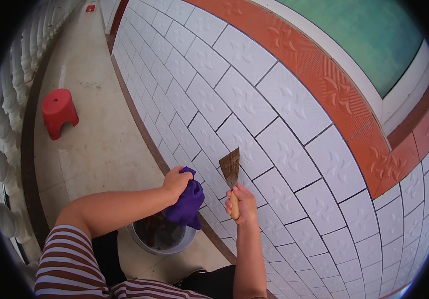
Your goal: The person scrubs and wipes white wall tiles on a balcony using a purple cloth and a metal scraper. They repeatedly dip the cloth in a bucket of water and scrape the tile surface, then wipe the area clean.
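Note:
My left hand is closed on a bunched purple cloth, which hangs over the right side of a pale bucket. Dark, slightly foamy water stands in the bucket. In my right hand is a putty knife, held by its wooden handle with the stained metal blade pointing up and away from me. Behind the blade rises a wall of white embossed tiles with dark joints. Whether the blade touches the tiles, I cannot tell.
A red plastic stool stands on the tiled floor, and another red stool is far off. White balusters line the left side. Orange tiles frame a window at upper right.

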The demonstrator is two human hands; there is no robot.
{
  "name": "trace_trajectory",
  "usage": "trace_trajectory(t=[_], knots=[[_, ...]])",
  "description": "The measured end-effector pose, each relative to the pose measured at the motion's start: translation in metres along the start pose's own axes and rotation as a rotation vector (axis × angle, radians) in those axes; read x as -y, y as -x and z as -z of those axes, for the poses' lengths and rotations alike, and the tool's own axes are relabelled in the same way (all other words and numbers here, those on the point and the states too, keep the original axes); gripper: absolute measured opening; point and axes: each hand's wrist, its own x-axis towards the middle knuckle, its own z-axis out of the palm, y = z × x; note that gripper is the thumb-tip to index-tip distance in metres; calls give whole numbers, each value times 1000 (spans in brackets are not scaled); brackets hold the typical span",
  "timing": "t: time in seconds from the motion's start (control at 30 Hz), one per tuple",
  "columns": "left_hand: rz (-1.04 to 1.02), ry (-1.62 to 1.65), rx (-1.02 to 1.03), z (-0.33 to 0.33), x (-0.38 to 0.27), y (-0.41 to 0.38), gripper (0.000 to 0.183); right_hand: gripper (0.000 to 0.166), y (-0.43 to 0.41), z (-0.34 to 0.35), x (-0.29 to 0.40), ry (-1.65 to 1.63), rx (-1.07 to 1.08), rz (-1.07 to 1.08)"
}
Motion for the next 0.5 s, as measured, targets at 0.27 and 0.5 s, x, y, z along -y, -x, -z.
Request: trace_trajectory(t=[0.27, 0.5], knots=[[9, -10, -3, -1, 1, -2, 28, 46, -1, 3, -1, 8, 6, -7], [7, -1, 14, -1, 0, 1, 27, 45, -2, 7, -1, 1, 42, -15]])
